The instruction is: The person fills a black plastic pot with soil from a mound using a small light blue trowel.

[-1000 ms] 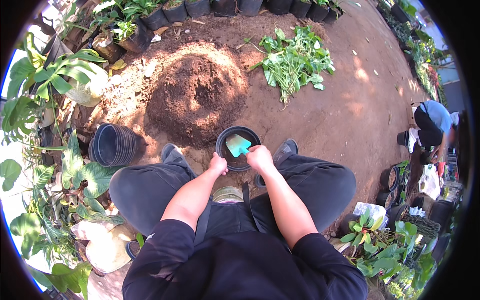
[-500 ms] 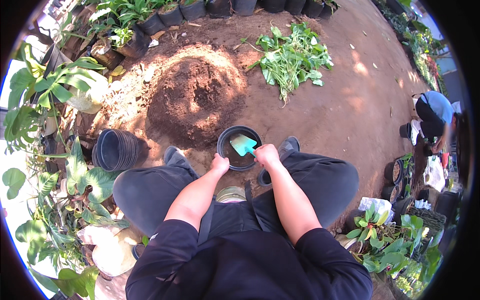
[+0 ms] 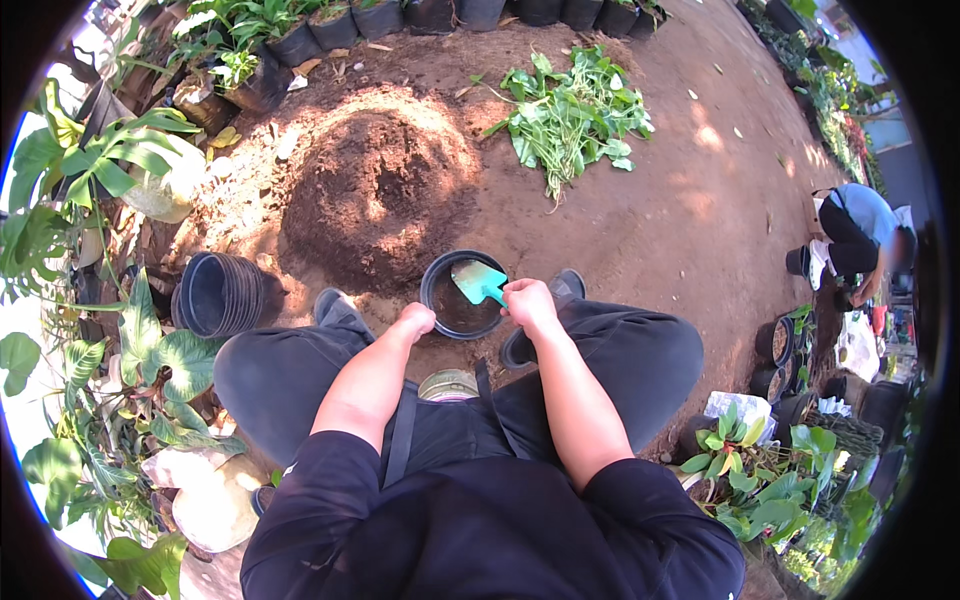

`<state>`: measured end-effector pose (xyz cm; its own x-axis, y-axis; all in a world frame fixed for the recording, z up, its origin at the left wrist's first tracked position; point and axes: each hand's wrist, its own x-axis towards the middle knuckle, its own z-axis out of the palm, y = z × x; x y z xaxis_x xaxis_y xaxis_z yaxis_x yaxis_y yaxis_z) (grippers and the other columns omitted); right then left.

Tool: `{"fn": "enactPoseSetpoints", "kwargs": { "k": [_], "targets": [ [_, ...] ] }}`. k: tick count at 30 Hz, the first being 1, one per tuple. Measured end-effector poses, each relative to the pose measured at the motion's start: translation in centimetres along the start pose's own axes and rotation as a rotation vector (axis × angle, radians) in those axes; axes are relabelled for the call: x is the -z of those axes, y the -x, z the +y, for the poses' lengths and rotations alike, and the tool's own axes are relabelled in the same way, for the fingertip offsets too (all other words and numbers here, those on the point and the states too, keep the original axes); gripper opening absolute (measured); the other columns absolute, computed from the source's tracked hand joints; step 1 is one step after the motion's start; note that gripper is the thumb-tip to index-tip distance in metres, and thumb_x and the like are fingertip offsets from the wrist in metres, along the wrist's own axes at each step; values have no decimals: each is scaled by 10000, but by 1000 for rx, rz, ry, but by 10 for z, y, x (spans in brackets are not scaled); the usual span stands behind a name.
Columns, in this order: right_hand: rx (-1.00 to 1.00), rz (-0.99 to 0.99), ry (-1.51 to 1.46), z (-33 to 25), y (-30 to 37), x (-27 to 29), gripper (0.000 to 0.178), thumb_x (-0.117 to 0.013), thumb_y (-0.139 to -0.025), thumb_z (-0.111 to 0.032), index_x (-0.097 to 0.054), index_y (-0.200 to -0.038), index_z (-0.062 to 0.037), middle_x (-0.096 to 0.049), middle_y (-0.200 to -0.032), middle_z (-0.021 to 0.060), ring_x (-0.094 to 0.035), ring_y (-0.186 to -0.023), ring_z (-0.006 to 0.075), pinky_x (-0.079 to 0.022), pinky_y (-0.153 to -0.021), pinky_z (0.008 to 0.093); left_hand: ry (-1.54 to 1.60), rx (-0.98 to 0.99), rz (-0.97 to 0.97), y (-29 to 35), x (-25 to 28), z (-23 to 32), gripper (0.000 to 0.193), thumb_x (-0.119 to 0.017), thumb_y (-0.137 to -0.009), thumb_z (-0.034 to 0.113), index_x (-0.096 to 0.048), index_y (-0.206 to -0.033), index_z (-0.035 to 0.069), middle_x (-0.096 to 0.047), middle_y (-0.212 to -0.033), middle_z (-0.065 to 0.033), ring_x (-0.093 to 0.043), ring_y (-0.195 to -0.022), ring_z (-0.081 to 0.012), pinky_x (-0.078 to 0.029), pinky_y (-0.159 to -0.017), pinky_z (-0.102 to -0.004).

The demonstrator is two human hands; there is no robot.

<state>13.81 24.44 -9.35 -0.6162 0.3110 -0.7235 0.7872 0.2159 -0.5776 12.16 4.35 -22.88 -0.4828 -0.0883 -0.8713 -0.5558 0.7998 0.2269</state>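
Note:
A round black plastic pot stands on the ground between my feet, with a little dark soil showing inside. My left hand is closed at the near left of its rim, seemingly pinching it; the fingertips are partly hidden. In my right hand is the handle of a turquoise hand trowel, gripped at the pot's right side. The trowel's blade lies over the pot's opening, pointing left, with some dirt on its face. Beyond the pot rises a mound of brown soil with a hollow in its top.
A stack of black pots lies tilted at the left. Uprooted leafy green plants are heaped beyond, right of the mound. Potted plants line the far edge. Another person bends over at the right. Broad-leaved plants crowd the left side.
The trowel has shifted slightly up and to the right within the pot's opening. My left hand stays by the rim. The whole view has swung a little, moving everything leftward.

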Motion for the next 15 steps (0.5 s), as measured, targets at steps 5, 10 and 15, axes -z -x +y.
{"fn": "enactPoseSetpoints", "kwargs": {
  "k": [5,10,15],
  "targets": [
    [-69,-74,117,3,-9,-9,117,-519,-731,-58,-615,-782,-15,-594,-616,110,-434,-380,121,-321,-357,268,352,26,-103,8,-12,-14,106,-510,-735,32,-578,-655,15,-464,-531,-74,-363,-443,-155,-265,-410,-319],
    [-11,-55,25,-10,7,-4,123,-502,-743,-60,-605,-796,-19,-593,-620,109,-427,-372,116,-314,-346,264,407,22,-151,18,-10,-15,148,-471,-764,67,-573,-670,16,-439,-509,-65,-350,-428,-144,-252,-402,-305],
    [-58,-63,123,2,-6,-6,150,-515,-725,-87,-638,-802,-52,-625,-661,112,-533,-479,162,-410,-460,293,411,-22,-121,10,-15,-21,146,-511,-719,45,-558,-586,7,-509,-550,-85,-454,-456,-181,-327,-418,-346]
  ]
}}
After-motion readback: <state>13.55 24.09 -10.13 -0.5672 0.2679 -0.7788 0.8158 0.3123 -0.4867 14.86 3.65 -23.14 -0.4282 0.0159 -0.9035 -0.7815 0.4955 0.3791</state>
